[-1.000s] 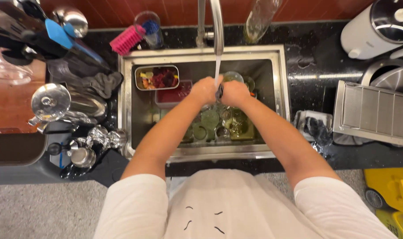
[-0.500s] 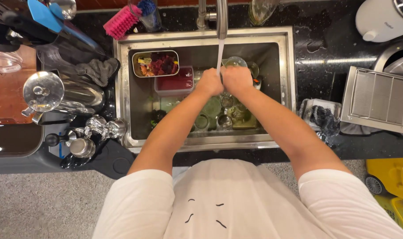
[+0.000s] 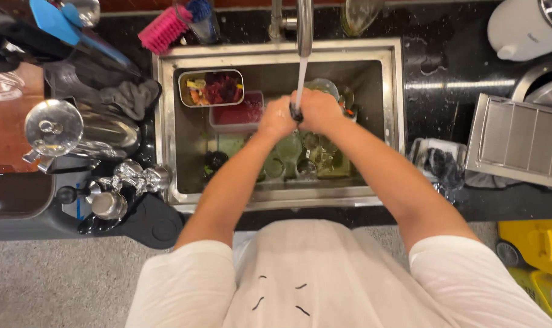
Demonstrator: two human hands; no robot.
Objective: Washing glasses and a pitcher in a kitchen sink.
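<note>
Both my hands meet under the water stream (image 3: 301, 79); my right hand (image 3: 317, 111) and left hand (image 3: 276, 118) clench a small dark object (image 3: 296, 113) between them, upright, equally near both.

Small dark object (image 3: 296, 113) under running water

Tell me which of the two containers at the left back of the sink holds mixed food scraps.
The metal rectangular container in the back left corner holds them. The red plastic container beside it, nearer the left hand, shows only red.
</note>
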